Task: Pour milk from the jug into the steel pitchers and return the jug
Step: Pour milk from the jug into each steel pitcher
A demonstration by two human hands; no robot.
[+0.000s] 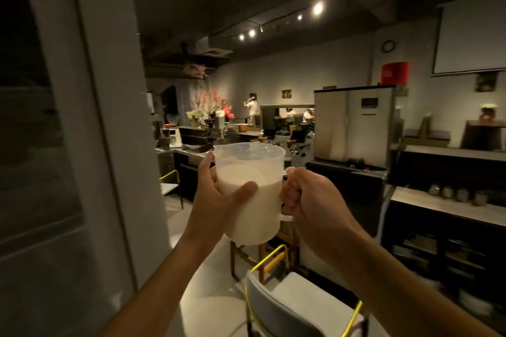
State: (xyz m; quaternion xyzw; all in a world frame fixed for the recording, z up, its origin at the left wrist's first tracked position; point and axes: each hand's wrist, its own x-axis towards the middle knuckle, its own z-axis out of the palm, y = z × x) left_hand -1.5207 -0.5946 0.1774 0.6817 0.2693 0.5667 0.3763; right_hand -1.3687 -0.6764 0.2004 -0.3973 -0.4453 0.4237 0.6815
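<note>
A person stands in a dim café holding a clear plastic jug (250, 191) of milk up at chest height, the right hand (312, 201) fisted round its handle and the left hand (219, 200) cupped round its side, thumb across the front. No steel pitchers are in view. Filled well past half and carried over a chair (287, 306), the milk could slop out with a jolt.

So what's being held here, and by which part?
The milk jug, in both hands. The right hand grips its handle; the left hand wraps round the body, thumb across the front.
</note>
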